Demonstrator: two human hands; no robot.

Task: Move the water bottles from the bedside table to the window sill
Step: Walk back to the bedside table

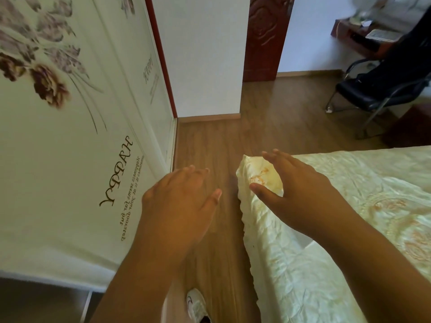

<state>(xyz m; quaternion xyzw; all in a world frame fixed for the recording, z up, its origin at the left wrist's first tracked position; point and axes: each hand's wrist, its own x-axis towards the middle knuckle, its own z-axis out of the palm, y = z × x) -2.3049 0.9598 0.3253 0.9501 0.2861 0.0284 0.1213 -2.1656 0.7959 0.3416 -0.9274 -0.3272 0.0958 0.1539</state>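
No water bottle, bedside table or window sill shows in the head view. My left hand (179, 201) hovers palm down over the wooden floor, fingers spread, holding nothing. My right hand (296, 192) is stretched out above the corner of the bed, also palm down with fingers apart and nothing in it. Both forearms reach in from the bottom of the frame.
A bed with a pale yellow cover (338, 229) fills the right. A white wardrobe with flower print (70, 136) lines the left. A narrow strip of wooden floor (224, 141) runs between them toward a dark red door (265, 36). A black chair (373, 89) stands far right.
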